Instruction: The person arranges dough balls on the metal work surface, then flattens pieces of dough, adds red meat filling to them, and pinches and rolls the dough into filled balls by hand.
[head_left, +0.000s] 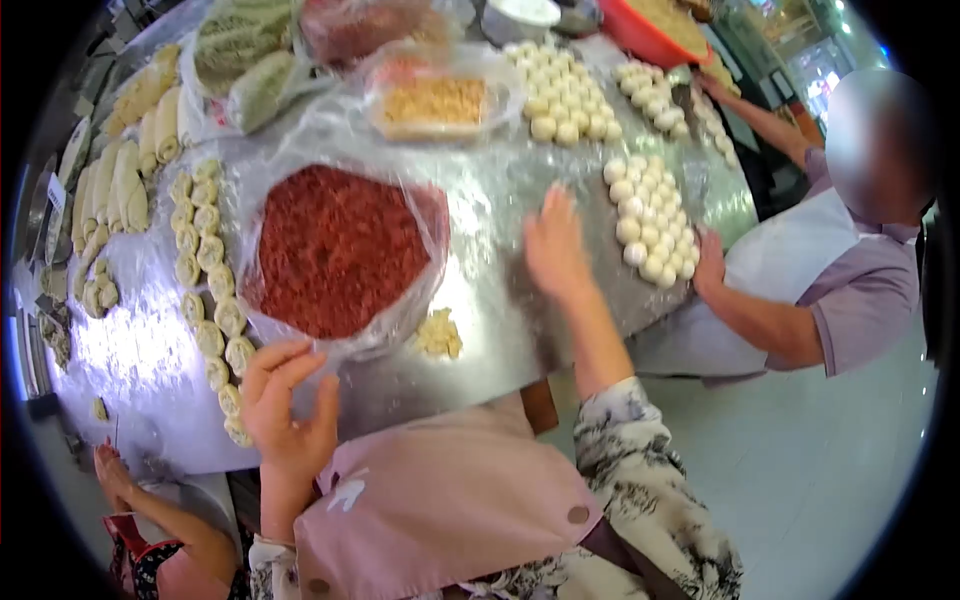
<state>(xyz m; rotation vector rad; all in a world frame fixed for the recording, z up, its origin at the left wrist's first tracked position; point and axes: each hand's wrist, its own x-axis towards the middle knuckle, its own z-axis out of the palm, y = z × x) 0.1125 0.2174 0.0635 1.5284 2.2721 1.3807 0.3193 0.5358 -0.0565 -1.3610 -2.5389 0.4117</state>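
My left hand (287,405) hovers at the table's near edge, its fingers apart and loosely bent, with nothing seen between them. It is close to a column of rolled dough pieces (210,340) and the near side of the plastic bag. Dark red paste (335,255) fills that open clear bag. My right hand (557,245) reaches over the metal table with fingers stretched out and holds nothing that I can see. To its right stands a group of round white dough balls (648,215). A small heap of pale dough bits (439,333) lies between my hands.
A co-worker's hand (709,262) rests beside the dough balls. Another person's hands (112,475) are at the lower left. Further back are a tub of yellow crumbly filling (435,103), more dough balls (560,90), a red basin (640,35) and bagged green filling (245,50). Long dough rolls (125,185) lie left.
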